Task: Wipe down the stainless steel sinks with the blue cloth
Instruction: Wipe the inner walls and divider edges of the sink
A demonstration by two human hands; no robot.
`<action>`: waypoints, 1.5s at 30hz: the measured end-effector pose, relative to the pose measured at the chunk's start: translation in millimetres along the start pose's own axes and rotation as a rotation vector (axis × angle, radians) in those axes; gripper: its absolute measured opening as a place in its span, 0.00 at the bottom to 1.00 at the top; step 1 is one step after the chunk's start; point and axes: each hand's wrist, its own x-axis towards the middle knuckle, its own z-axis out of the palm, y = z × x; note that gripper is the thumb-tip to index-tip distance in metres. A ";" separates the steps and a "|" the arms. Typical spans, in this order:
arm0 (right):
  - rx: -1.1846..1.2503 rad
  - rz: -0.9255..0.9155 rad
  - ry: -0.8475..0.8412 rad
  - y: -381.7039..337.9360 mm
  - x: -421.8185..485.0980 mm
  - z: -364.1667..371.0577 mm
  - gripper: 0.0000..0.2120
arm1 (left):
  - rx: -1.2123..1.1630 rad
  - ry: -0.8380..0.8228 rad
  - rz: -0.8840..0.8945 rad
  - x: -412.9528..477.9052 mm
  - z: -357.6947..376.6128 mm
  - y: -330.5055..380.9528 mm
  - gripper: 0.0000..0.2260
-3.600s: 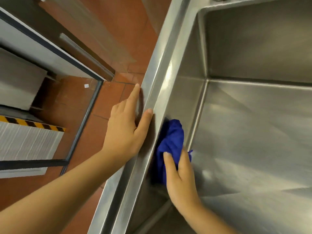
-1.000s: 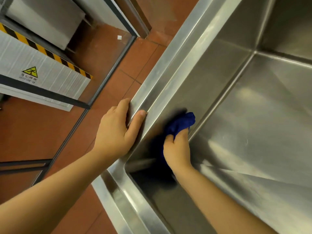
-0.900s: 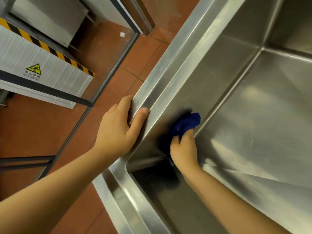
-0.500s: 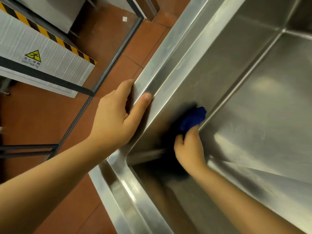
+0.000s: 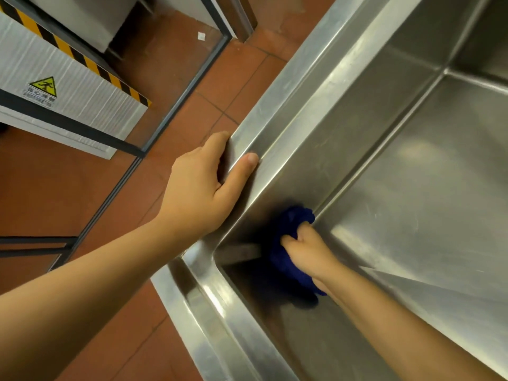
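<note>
A deep stainless steel sink (image 5: 297, 78) fills the right side of the view, its rim running diagonally. My left hand (image 5: 200, 188) clasps that rim near the sink's near-left corner, fingers outside and thumb on top. Inside the basin, my right hand (image 5: 308, 250) presses a bunched blue cloth (image 5: 288, 259) against the left wall, close to the corner and just above the floor seam. Part of the cloth is hidden under my hand and wrist.
Red tiled floor (image 5: 68, 193) lies left of the sink. A grey metal panel (image 5: 82, 89) with yellow-black hazard tape and a warning sign stands at the upper left, beside a dark metal frame (image 5: 176, 92) on the floor.
My right hand has slid the cloth down the left wall toward the near corner. The left hand keeps its hold on the rim. The view has shifted slightly.
</note>
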 end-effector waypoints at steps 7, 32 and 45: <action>-0.088 0.195 -0.023 10.6 33.6 -7.9 0.15 | -0.008 -0.028 -0.023 0.7 -0.5 -2.0 0.16; -0.400 -0.315 -0.337 -82.2 -108.0 -5.6 0.12 | 0.047 -0.045 -0.051 1.7 -1.3 0.5 0.16; -0.388 -0.021 -0.276 -25.8 -61.7 -14.1 0.07 | 0.096 -0.024 -0.032 1.5 1.2 -3.2 0.20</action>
